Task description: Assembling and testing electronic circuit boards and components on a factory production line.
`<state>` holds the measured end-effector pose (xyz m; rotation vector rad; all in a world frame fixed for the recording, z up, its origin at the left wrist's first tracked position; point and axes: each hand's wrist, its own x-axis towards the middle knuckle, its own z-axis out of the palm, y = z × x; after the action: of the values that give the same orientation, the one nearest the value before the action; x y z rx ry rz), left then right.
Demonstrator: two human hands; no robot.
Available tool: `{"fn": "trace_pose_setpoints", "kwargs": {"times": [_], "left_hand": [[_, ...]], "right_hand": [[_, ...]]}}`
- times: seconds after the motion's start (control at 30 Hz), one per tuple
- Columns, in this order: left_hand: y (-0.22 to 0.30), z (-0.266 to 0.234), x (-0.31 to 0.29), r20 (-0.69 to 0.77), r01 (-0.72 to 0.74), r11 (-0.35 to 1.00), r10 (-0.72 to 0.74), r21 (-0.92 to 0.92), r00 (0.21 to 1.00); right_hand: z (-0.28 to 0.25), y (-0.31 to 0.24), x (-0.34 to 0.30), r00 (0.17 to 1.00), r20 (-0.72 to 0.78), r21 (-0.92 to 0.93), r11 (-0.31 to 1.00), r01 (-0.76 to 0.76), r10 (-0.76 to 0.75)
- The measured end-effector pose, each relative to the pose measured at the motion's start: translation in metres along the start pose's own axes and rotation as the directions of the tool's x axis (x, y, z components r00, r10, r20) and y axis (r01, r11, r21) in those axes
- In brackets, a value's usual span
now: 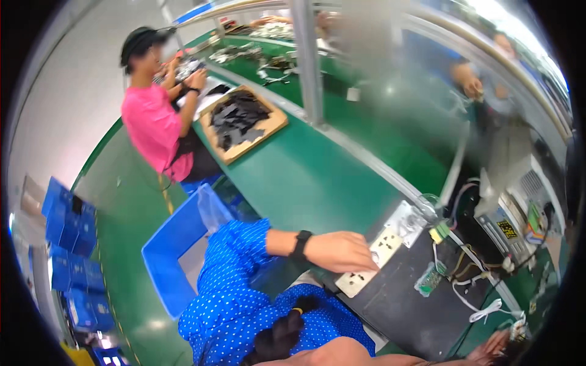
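Observation:
My left hand [342,251], with a black band on its wrist, is over a white socket strip [386,245]. Its fingers are curled and pressed together against the middle of the strip; whatever lies between them is hidden. Down in the lower right corner my right hand [488,349] has its fingers bent around something among white wire ends, too dark to make out. Just above it, a bundled white cable [486,310] lies at the edge of a black mat [397,311]. A small green circuit board [431,280] in a clear bag rests on the mat.
At the right stands a metal-cased test instrument [510,229] with cables. A metal plate fixture [408,222] sits beyond the strip. Farther along the green bench [317,171], a tray [274,125] holds black pieces near a co-worker in pink. A blue bin [165,250] stands left.

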<state>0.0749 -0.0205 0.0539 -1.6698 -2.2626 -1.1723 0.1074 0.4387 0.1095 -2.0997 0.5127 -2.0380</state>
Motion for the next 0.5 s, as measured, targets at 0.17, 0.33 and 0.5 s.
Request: {"fn": "trace_pose_setpoints", "kwargs": {"times": [0.17,0.33,0.5], "left_hand": [[0.005,-0.014,-0.031,0.025,0.256,0.966,-0.256,-0.029,0.966],[-0.011,-0.002,-0.01,0.172,0.23,0.961,-0.203,-0.153,0.964],[-0.03,0.002,-0.017,0.312,0.513,0.781,-0.418,-0.356,0.853]], "right_hand": [[0.033,-0.063,0.011,-0.116,-0.547,-0.533,0.452,-0.715,-0.829],[-0.052,-0.145,-0.023,0.35,-0.707,-0.309,-0.176,-0.935,-0.615],[-0.101,-0.135,-0.006,0.604,-0.656,-0.275,-0.602,-0.75,-0.453]]}}
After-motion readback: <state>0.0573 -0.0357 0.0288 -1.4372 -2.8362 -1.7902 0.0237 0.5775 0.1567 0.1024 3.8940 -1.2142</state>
